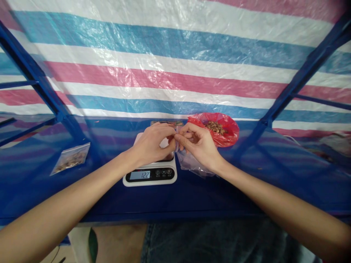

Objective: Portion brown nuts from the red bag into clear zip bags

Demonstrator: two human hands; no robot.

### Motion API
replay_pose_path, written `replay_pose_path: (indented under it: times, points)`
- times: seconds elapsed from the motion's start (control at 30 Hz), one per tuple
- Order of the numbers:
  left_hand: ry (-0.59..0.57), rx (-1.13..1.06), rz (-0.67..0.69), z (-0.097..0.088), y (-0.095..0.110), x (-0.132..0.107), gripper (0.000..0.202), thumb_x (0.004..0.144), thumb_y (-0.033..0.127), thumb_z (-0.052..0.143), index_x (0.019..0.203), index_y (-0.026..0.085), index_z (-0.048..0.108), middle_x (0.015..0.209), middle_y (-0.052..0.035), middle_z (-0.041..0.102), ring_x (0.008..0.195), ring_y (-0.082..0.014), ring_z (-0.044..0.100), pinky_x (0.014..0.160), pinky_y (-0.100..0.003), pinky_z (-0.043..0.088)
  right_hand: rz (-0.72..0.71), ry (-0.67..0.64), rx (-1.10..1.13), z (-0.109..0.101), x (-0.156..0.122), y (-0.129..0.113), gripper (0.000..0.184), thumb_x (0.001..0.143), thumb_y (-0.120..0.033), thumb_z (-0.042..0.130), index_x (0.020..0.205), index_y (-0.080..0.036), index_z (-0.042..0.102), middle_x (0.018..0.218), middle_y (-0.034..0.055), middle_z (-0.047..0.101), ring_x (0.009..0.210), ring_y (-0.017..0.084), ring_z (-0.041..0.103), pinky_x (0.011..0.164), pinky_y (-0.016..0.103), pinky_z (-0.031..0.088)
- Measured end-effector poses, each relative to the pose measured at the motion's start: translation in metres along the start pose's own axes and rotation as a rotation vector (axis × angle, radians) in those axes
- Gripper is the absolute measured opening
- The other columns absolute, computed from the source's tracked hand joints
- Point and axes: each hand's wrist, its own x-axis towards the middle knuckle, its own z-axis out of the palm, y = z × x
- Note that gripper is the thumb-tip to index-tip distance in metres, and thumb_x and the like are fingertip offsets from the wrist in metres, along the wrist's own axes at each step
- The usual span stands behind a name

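My left hand (pixel 152 143) and my right hand (pixel 197 143) meet above a white digital scale (pixel 150 174), both pinching the top edge of a small clear plastic bag (pixel 192 163) that hangs down under the right hand. The scale's display reads 122. What lies on the scale's platform is hidden by my left hand. Just behind my right hand sits an open red plastic bag (pixel 225 129) holding small brown pieces.
A small sealed clear bag of brown pieces (pixel 70 158) lies at the left on the blue table surface (pixel 192 197). Blue metal frame bars (pixel 301 76) rise at both sides before a striped tarpaulin (pixel 170 54). A flat packet (pixel 167 123) lies behind the scale.
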Motion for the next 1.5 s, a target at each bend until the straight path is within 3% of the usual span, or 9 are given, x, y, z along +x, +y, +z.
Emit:
replay_pose_path:
  times: [0.2, 0.57, 0.8, 1.03, 1.27, 1.5]
  points:
    - [-0.035, 0.002, 0.012, -0.005, 0.005, 0.002, 0.02, 0.096, 0.021, 0.05, 0.081, 0.019, 0.063, 0.078, -0.0006, 0.065, 0.082, -0.0184, 0.059, 0.078, -0.035, 0.04, -0.033, 0.008, -0.015, 0.001, 0.0, -0.003, 0.027, 0.093, -0.043, 0.074, 0.087, -0.021, 0.059, 0.07, -0.0034, 0.065, 0.056, 0.011, 0.06, 0.051, 0.022, 0.047]
    - [0.022, 0.026, -0.02, -0.004, 0.011, 0.003, 0.016, 0.089, 0.023, 0.063, 0.076, 0.02, 0.055, 0.076, 0.0019, 0.064, 0.084, -0.0178, 0.06, 0.081, -0.035, 0.042, 0.011, 0.005, 0.078, 0.0, 0.002, -0.003, 0.023, 0.091, -0.039, 0.074, 0.089, -0.018, 0.064, 0.082, 0.0012, 0.072, 0.062, 0.011, 0.066, 0.058, 0.025, 0.057]
    - [0.12, 0.048, -0.025, -0.006, 0.013, 0.001, 0.01, 0.089, 0.019, 0.059, 0.079, 0.019, 0.059, 0.082, -0.0016, 0.066, 0.088, -0.0197, 0.06, 0.085, -0.037, 0.044, -0.029, -0.051, 0.021, -0.004, 0.004, -0.004, 0.022, 0.091, -0.037, 0.076, 0.088, -0.018, 0.066, 0.076, -0.0003, 0.068, 0.058, 0.011, 0.062, 0.055, 0.024, 0.053]
    - [0.098, -0.073, -0.124, -0.004, 0.015, 0.002, 0.014, 0.095, 0.019, 0.054, 0.085, 0.018, 0.064, 0.092, -0.0046, 0.067, 0.097, -0.0211, 0.061, 0.091, -0.039, 0.044, -0.098, -0.046, -0.186, -0.003, 0.0, -0.002, 0.013, 0.097, -0.027, 0.065, 0.086, -0.02, 0.061, 0.08, -0.0004, 0.062, 0.068, 0.013, 0.06, 0.059, 0.025, 0.048]
    - [0.1, -0.12, -0.152, -0.001, 0.021, 0.003, 0.009, 0.092, 0.026, 0.066, 0.085, 0.021, 0.064, 0.101, -0.0031, 0.07, 0.112, -0.0229, 0.061, 0.1, -0.041, 0.042, -0.157, 0.002, -0.109, -0.006, 0.0, 0.002, 0.013, 0.104, -0.026, 0.055, 0.092, -0.023, 0.054, 0.071, -0.0049, 0.054, 0.058, 0.011, 0.052, 0.055, 0.026, 0.042]
    - [0.138, -0.128, -0.197, 0.0, 0.02, 0.003, 0.008, 0.088, 0.025, 0.07, 0.084, 0.021, 0.065, 0.104, -0.0047, 0.07, 0.111, -0.0236, 0.063, 0.1, -0.043, 0.043, -0.175, -0.055, -0.055, -0.007, 0.0, 0.0, 0.02, 0.108, -0.032, 0.05, 0.094, -0.022, 0.06, 0.084, -0.0008, 0.06, 0.066, 0.011, 0.059, 0.06, 0.026, 0.05]
